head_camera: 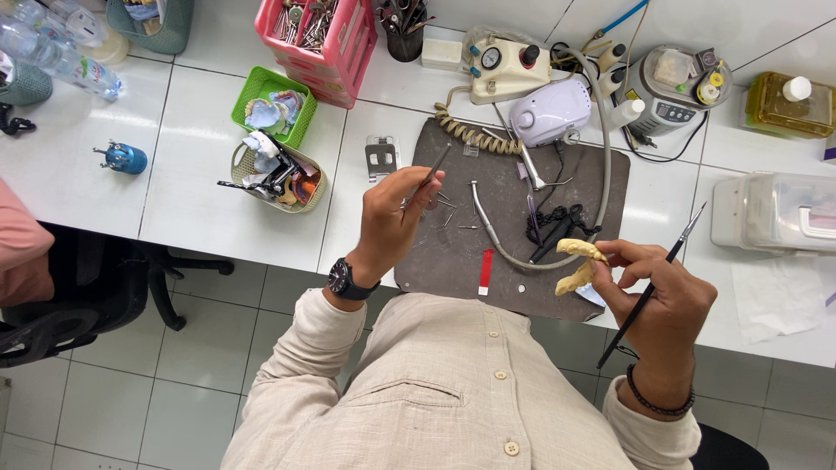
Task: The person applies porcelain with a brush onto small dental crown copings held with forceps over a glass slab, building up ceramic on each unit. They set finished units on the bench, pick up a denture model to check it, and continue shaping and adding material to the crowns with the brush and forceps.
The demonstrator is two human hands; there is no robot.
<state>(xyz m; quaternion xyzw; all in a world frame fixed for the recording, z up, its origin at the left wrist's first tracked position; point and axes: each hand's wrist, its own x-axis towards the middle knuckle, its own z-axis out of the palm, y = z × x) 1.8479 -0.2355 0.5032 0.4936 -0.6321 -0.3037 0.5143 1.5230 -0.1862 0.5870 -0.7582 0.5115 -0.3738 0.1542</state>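
Note:
My left hand [394,218] hovers over the left part of a dark grey work mat [453,252] and pinches a thin metal hand instrument [429,177] that points up and away. My right hand [655,296] is past the mat's right front corner. It grips a pale yellow dental cast [579,264] between thumb and fingers. A slim black brush [650,289] also lies in that hand, its tip pointing up to the right. On the mat lie small metal burs, a red strip [486,271] and a handpiece [485,218] on a grey hose.
At the back stand a cream control unit [505,68], a white motor box [549,111], a pink rack [320,39], a green basket [266,104] and a round tool-filled basket [279,178]. A clear plastic box [771,211] sits right. A black chair [78,287] and another person's sleeve [22,252] are at left.

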